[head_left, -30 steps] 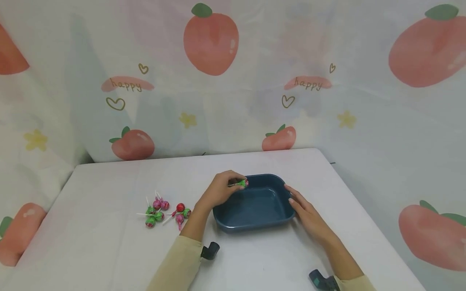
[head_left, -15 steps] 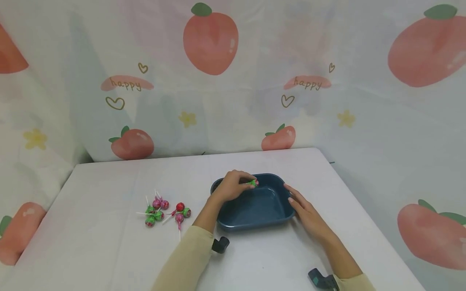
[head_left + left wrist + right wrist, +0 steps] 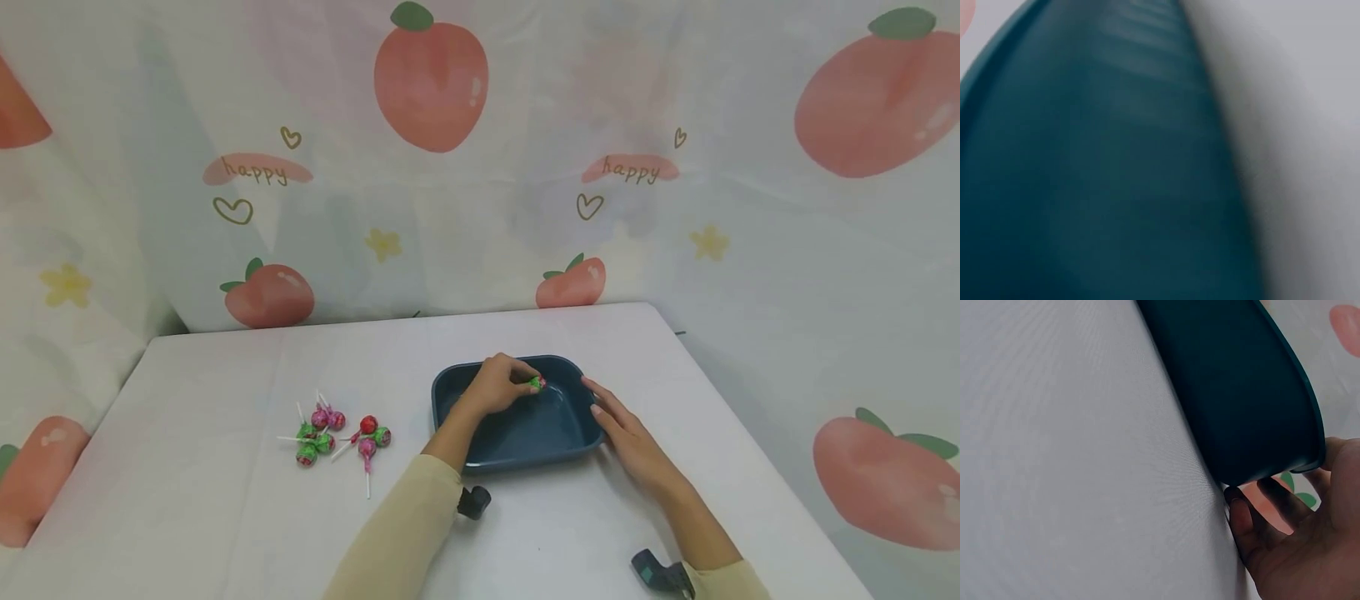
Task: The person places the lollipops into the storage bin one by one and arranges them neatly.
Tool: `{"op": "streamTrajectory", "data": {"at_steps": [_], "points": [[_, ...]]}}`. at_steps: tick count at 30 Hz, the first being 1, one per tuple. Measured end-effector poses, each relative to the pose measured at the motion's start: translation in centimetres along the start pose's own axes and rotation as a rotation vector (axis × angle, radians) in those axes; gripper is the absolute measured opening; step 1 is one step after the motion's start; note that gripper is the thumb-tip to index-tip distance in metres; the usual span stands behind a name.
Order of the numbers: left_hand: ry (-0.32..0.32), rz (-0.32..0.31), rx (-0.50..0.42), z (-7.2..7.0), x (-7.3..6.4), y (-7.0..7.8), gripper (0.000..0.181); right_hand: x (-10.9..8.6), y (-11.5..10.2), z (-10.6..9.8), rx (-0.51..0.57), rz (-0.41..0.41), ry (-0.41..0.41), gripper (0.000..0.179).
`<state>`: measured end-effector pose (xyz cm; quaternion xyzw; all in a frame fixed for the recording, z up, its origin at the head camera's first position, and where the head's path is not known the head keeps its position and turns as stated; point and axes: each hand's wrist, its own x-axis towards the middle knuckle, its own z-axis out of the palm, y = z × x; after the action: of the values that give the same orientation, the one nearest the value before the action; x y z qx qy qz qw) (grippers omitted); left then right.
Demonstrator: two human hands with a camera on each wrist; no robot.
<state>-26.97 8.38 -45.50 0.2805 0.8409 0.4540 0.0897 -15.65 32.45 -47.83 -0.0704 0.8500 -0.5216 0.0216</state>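
Observation:
A dark blue basin (image 3: 525, 461) stands on the white table. Over its inside, my left hand (image 3: 495, 387) pinches a lollipop (image 3: 537, 382) in a green and pink wrapper; the stick is hidden by the fingers. My right hand (image 3: 637, 442) rests with extended fingers against the basin's right end. From the right wrist view, the fingers of the right hand (image 3: 1310, 531) touch the basin's outer wall (image 3: 1247, 394) near its rim and its bottom edge. Only the blurred basin (image 3: 1129, 156) fills the left wrist view, with neither the hand nor the lollipop showing.
Left of the basin lie two loose groups of lollipops: several green and pink ones (image 3: 322, 443), and a smaller cluster with a red one (image 3: 368, 424). Their white sticks point various ways. Behind the table (image 3: 187, 467) hangs a fruit-print cloth (image 3: 480, 208).
My left hand has moved right, from the basin's left rear rim to over its inside, still pinching the lollipop. My right hand stays at the basin's right end.

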Motion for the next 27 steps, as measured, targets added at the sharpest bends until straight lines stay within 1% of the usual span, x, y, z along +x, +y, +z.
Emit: {"op": "streamTrajectory", "data": {"at_steps": [5,7,10,14,19,25,27], "points": [[0.033,-0.024,-0.006,1.0,0.1,-0.7,0.022,0.3,0.0,0.1,0.016,-0.005,-0.013,0.051],[0.041,-0.02,-0.004,1.3,0.2,-0.9,0.022,0.3,0.0,0.1,0.012,-0.002,-0.015,0.051],[0.04,-0.015,0.003,1.7,0.5,-1.0,0.023,0.2,0.1,0.0,0.007,0.008,-0.015,0.052],[0.033,-0.026,-0.001,2.1,0.7,-1.0,0.022,0.0,0.3,-0.2,0.012,0.008,-0.022,0.052],[0.048,-0.031,-0.017,2.4,0.7,-0.9,0.02,-0.2,0.4,-0.2,0.003,0.001,-0.03,0.052],[0.1,-0.035,-0.032,2.3,0.9,-0.8,0.019,0.1,0.1,-0.3,0.007,0.024,-0.023,0.051],[0.108,-0.041,-0.039,2.2,0.9,-0.8,0.019,0.1,0.0,-0.3,0.017,0.026,-0.022,0.051]]}}
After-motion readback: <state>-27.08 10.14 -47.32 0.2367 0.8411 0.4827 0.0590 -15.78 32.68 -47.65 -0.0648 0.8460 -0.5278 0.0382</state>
